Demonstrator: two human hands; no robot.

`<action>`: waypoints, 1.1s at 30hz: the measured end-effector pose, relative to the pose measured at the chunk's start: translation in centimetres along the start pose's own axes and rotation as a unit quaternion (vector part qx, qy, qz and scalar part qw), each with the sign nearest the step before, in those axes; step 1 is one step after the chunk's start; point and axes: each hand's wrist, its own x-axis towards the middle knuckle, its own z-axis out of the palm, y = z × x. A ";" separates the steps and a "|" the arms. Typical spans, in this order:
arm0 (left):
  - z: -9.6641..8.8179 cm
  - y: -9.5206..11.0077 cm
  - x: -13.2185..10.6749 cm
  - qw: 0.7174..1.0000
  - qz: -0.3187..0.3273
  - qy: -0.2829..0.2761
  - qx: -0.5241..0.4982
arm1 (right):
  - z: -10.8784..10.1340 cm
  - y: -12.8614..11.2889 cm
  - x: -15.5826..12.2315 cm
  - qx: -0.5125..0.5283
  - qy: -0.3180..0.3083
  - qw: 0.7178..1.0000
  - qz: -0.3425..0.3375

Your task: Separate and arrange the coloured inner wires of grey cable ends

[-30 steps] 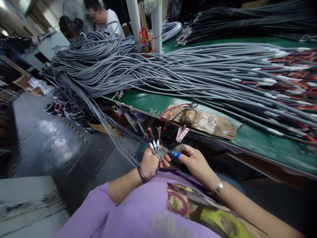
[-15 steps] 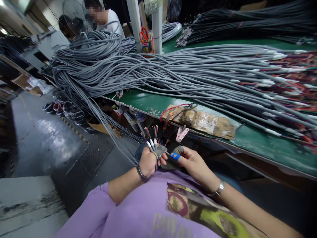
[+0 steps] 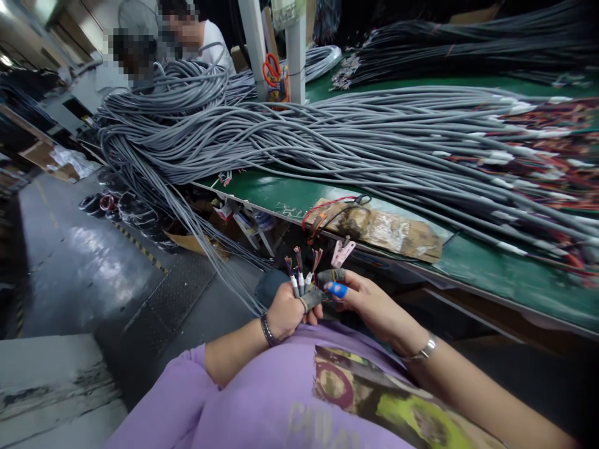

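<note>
In front of my body, my left hand [image 3: 286,313] is closed around several grey cables [image 3: 301,288]. Their ends stick up above the fist, with white sleeves and fanned-out thin coloured wires [image 3: 299,257]. My right hand [image 3: 358,298] is close by on the right, thumb and forefinger pinched near my left thumb tip. Grey covers wrap my left thumb and right forefinger, and blue tape [image 3: 337,290] my right thumb. What lies in the right pinch is too small and hidden to make out.
A thick bundle of grey cables [image 3: 262,140] lies along the green table [image 3: 262,187]. At its edge are a taped cardboard piece [image 3: 388,232] and a pink clip [image 3: 343,252]. Orange-handled scissors [image 3: 271,70] hang by a post. Behind sits a person [image 3: 218,47]. Black cables [image 3: 444,53] lie farther back.
My left hand and the cable ends have shifted slightly to the right. My right hand has come closer to it, and the gap between the hands has closed.
</note>
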 end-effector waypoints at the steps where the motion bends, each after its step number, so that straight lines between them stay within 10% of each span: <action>1: 0.0 0.0 0.0 1.000 -0.001 -0.007 0.004 | 0.2 -0.1 0.0 -0.005 -0.007 1.000 -0.004; 5: 0.1 0.1 -0.4 0.999 -0.001 -0.035 0.027 | 0.7 0.2 0.3 -0.023 -0.001 0.999 -0.030; 11: 0.0 0.8 -0.7 0.998 -0.014 -0.047 0.043 | -1.2 0.5 1.1 0.120 0.191 0.974 -0.034; 19: 0.1 0.2 -0.1 0.998 -0.002 -0.062 0.033 | 0.2 0.2 0.1 -0.002 0.001 1.000 -0.021; 25: -0.1 0.4 -0.3 0.998 -0.016 -0.049 0.033 | -1.3 0.5 1.3 0.113 0.192 0.974 -0.051; 33: -0.3 0.2 0.3 1.000 0.013 -0.004 0.009 | -0.5 0.8 -0.2 0.102 -0.012 0.993 0.051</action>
